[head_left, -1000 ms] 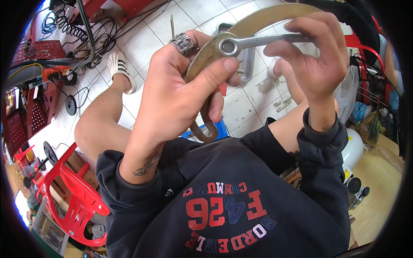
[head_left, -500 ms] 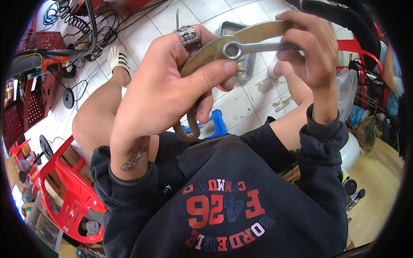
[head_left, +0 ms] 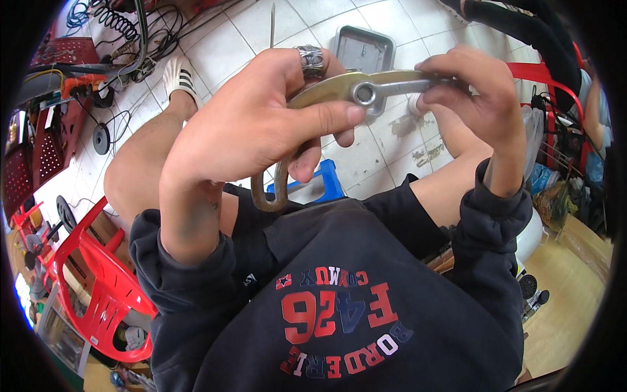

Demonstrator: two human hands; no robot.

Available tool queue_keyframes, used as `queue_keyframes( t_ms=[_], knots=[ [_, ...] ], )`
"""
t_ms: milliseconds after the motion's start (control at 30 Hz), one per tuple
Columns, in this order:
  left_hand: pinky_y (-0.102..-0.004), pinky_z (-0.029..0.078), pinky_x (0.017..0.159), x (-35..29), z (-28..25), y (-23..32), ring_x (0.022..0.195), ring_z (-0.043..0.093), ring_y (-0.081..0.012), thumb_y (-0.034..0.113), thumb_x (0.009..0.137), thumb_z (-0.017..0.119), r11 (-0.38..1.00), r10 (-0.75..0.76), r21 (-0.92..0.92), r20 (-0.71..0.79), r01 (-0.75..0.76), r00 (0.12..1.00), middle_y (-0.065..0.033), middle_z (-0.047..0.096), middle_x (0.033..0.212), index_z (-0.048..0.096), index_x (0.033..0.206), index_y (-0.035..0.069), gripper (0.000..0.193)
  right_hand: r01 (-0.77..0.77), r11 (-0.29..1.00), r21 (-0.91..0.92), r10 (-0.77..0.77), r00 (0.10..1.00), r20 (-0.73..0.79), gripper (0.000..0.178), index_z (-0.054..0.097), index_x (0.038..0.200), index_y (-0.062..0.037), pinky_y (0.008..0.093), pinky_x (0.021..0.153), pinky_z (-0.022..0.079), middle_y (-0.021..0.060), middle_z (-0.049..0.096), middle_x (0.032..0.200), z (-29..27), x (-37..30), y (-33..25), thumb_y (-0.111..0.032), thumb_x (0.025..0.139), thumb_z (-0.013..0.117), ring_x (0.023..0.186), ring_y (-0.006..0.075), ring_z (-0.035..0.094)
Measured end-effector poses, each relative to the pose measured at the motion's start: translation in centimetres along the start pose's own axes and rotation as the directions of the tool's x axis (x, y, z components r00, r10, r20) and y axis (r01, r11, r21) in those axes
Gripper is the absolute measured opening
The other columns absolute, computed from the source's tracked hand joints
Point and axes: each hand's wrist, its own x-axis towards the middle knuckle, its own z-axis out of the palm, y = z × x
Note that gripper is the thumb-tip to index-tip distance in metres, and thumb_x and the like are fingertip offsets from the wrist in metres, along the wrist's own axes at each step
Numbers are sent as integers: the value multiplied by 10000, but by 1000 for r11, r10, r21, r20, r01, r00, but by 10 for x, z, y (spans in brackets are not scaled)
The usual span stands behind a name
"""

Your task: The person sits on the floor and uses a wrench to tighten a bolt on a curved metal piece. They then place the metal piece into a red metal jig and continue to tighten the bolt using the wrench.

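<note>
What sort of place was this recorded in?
Probably a repair workshop: the view shows a silver ring-ended metal wrench, a coiled black cable and a dark-red perforated panel.

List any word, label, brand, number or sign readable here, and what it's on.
Sweatshirt, top row: small letters beside a star; wording withheld.
Sweatshirt, middle: large red and blue characters; wording withheld.
Sweatshirt, bottom: curved row of red, blue and white letters; wording withheld.
Small white mark near the left cuff: too small to read.
Wrench: no legible marking.
Red chair, at left: pale label, too small to read.
</note>
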Motion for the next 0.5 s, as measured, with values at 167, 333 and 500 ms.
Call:
queue_keyframes(
  t_ms=[167, 333, 500],
  knots=[
    [-200, 383, 359, 4, 5, -4, 395, 503, -82, 122, 929, 677, 994, -96, 49, 52, 93, 994, -75, 619, 714, 554, 998, -17, 197, -125, 970, 210, 93, 983, 159, 217, 676, 947, -13, 287, 574, 440, 79, 626, 738, 0, -11, 6, -112, 784, 779, 629, 177, 594],
    [-212, 391, 383, 12, 23, -16, 431, 513, -79, 121, 920, 690, 967, -228, 152, 167, 203, 959, -59, 624, 728, 557, 1019, -7, 209, -322, 892, 318, 150, 874, 463, 171, 649, 865, 23, 276, 679, 490, 63, 650, 786, -13, -23, 17, -36, 762, 772, 740, 154, 632],
    [-213, 402, 403, 22, 44, -29, 448, 523, -76, 111, 930, 672, 954, -294, 139, 254, 266, 921, -58, 635, 745, 561, 1028, -11, 191, -665, 703, 251, 398, 660, 637, 247, 658, 916, 16, 248, 575, 450, 35, 653, 716, -23, -3, 1, -124, 793, 821, 636, 110, 587]
  ],
)
